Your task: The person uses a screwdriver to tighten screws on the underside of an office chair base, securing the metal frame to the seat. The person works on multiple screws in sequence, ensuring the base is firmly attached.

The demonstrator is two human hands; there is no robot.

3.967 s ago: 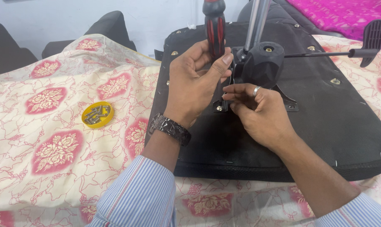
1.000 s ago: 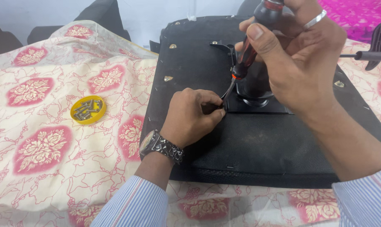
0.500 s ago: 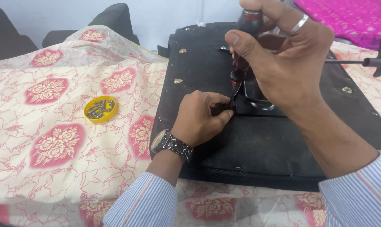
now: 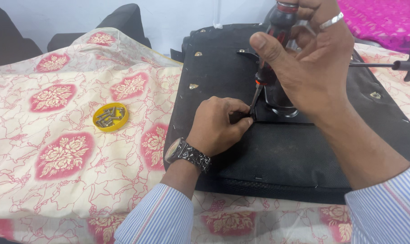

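Floral cloth [image 4: 60, 153], black seat base [image 4: 277, 153] on it, yellow cap of screws [image 4: 110, 116] near. Your right hand [image 4: 313, 68] is closed round the screwdriver [image 4: 272, 54]; left hand [image 4: 216, 124] pinches at its tip. Keep the shaft square and press down firmly.

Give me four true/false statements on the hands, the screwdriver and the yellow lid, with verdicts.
1. The right hand grips the screwdriver by its handle. True.
2. The left hand lies flat on the floral cloth. False: it pinches at the screwdriver tip on the black seat base.
3. The yellow lid holds screws. True.
4. The wristwatch is on the right wrist. False: it is on the left wrist.
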